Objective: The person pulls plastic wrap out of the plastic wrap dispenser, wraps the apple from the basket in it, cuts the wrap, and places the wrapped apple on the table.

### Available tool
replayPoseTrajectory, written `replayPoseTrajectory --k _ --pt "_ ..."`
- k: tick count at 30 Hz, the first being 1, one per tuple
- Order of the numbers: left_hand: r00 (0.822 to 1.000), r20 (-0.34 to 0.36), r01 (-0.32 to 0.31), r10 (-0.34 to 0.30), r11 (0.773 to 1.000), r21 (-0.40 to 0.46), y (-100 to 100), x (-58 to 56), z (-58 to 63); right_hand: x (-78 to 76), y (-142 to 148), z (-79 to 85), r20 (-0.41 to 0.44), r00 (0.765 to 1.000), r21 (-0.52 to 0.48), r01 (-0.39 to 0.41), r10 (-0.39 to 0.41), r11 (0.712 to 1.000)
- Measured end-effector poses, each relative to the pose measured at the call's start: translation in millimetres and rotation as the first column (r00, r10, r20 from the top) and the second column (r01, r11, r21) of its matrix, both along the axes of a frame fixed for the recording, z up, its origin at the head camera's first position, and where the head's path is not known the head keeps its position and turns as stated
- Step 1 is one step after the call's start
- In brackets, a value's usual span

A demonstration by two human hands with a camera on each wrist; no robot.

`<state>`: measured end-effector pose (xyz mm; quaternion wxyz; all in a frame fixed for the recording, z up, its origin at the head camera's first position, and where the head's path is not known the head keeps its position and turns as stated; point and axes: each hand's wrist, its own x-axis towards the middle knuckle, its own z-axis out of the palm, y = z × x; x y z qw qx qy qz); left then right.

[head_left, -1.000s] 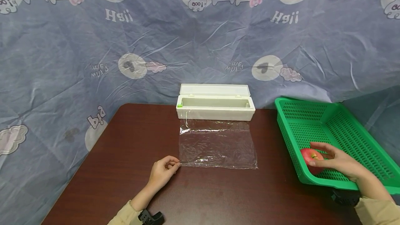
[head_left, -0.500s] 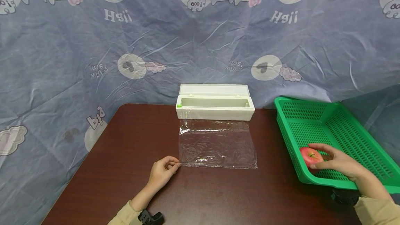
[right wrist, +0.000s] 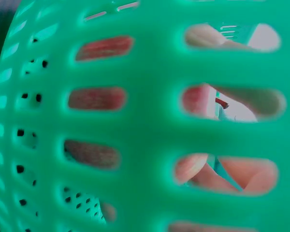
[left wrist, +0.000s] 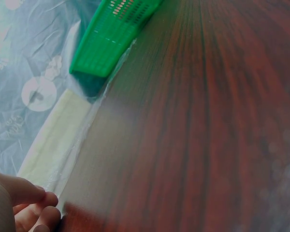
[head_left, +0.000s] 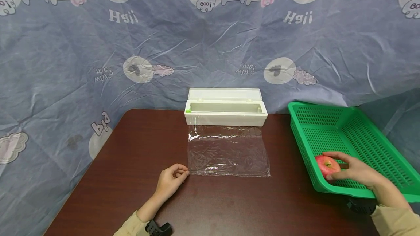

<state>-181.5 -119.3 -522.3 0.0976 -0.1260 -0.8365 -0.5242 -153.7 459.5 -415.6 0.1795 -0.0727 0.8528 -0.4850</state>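
My left hand [head_left: 170,181] pinches the near left corner of a clear sheet of plastic wrap [head_left: 229,156], which runs across the table from a white wrap box [head_left: 226,120]. In the left wrist view, thumb and fingertips of the left hand [left wrist: 26,203] meet at the end of the film's edge. Inside a green plastic basket [head_left: 304,156], my right hand [head_left: 359,172] grips a red apple [head_left: 326,165], thumb on its near side and fingers on the far side. The basket wall [right wrist: 150,116] covers much of the right wrist view; the apple [right wrist: 96,98] shows through its slots.
The wrap box stands at the table's back edge with its lid [head_left: 225,93] raised and a small green piece [head_left: 188,111] at its left end. Behind the brown table [head_left: 223,207] hangs a patterned blue-grey cloth [head_left: 197,39]. The basket sits at the right.
My right thumb and fingers have settled around the apple, which has turned slightly within the basket. The left hand and the plastic wrap have stayed where they were.
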Motion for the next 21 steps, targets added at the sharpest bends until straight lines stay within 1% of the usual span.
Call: replayPoseTrajectory --k 4,7,10,13,17,19,21 --pt "1.000 -0.002 0.000 0.000 1.000 0.001 0.0 0.2 -0.2 1.1 -0.6 -1.3 -0.047 0.999 0.000 -0.017 0.017 1.000" --pt "1.000 -0.002 0.001 -0.001 1.000 0.002 0.0 0.2 -0.2 1.5 -0.2 -1.5 -0.088 0.995 -0.003 -0.046 0.046 0.999" --pt "1.000 0.002 0.003 -0.003 1.000 0.006 -0.2 0.1 -0.4 2.3 -1.8 -0.6 -0.114 0.993 0.021 -0.028 0.030 0.999" --pt "1.000 0.006 0.002 -0.003 1.000 0.006 -0.4 0.1 -0.6 3.4 -4.3 0.5 -0.145 0.989 0.067 0.022 -0.012 0.998" --pt "1.000 0.007 0.001 -0.001 1.000 -0.001 -0.2 0.4 0.1 4.5 -6.9 1.9 -0.189 0.981 0.114 0.071 -0.049 0.991" --pt "1.000 0.007 0.000 0.000 1.000 -0.004 -0.1 0.7 0.7 4.7 -7.4 2.6 -0.209 0.977 0.128 0.079 -0.051 0.989" --pt "1.000 0.007 0.000 0.000 1.000 -0.004 0.0 0.4 0.5 5.0 -7.6 3.4 -0.210 0.976 0.132 0.087 -0.058 0.987"
